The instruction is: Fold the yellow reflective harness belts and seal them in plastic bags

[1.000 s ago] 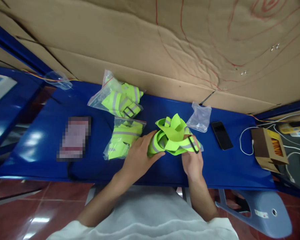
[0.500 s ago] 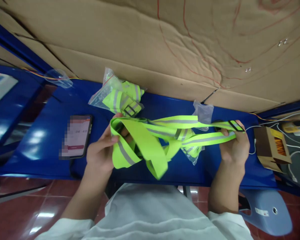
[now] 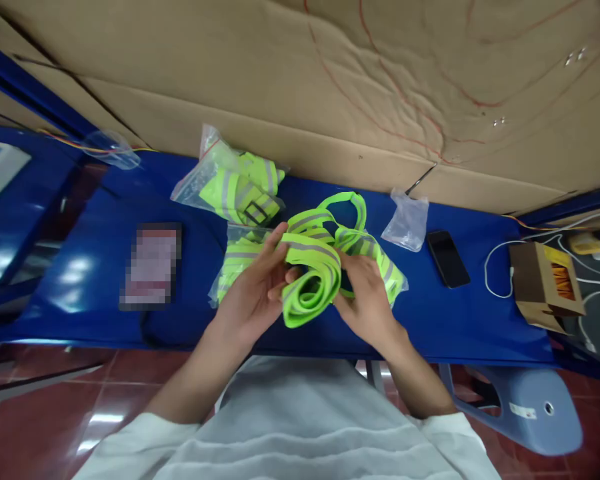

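Note:
A neon yellow-green reflective strap (image 3: 313, 280) with a grey stripe is loosely coiled between my two hands, above the table. My left hand (image 3: 253, 293) grips the coil from the left, with its fingers partly behind the loops. On the other side, my right hand (image 3: 370, 300) is closed on the coil's right edge. A loose loop of strap rises behind the coil. Under and beside my hands lie clear bags of similar straps, one bag (image 3: 236, 260) at the left and another (image 3: 393, 280) at the right, both partly covered. Farther back is a fuller bag of straps (image 3: 240, 190).
An empty-looking plastic bag (image 3: 406, 223) and a dark phone (image 3: 448, 259) lie to the right, near an opened cardboard box (image 3: 545, 283) and white cables. A blurred-screen phone (image 3: 153, 267) lies left. Cardboard (image 3: 205, 80) walls off the blue table's (image 3: 80, 267) back; a stool (image 3: 545, 407) stands below.
My right hand has come in from the far right to meet my left. The stretched-out strap is now gathered into a coil, uncovering the bags and the dark phone.

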Demonstrator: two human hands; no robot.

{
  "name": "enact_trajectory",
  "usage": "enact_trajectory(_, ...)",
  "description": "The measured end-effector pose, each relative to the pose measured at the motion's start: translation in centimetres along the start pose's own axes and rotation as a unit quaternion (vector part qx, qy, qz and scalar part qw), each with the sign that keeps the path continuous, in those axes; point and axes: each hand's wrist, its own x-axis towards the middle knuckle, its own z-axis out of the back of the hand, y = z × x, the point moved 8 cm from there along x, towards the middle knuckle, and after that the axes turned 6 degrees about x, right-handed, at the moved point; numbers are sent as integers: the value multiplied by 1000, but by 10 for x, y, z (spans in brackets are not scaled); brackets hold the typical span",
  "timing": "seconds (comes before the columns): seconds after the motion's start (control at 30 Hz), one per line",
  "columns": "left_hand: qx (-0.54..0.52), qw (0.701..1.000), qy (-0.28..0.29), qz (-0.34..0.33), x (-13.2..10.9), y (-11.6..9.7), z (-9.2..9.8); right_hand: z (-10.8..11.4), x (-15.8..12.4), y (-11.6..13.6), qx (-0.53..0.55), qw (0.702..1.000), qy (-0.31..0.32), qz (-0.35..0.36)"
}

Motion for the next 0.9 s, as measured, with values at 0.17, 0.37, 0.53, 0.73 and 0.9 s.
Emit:
enact_trajectory(0.17,-12,999,32,-36,-7,6,-4,-12,11,-20,192,981,11,-10)
enact_trajectory(0.37,152,949,81,-264,-18,-18,-8,-19,9,-39,312,937,-36,-155)
enact_trajectory(0.53,275,771,-109,-564,-57,-72,3,0,12,-64,274,928,-41,-250)
enact_trajectory(0.73,436,731,-186,-490,-52,-94,31,46,8,-76,214,941,-126,-230)
enact_trajectory(0.9,710,468,-81,-520,-70,-53,-23,56,12,-44,104,981,-75,-147)
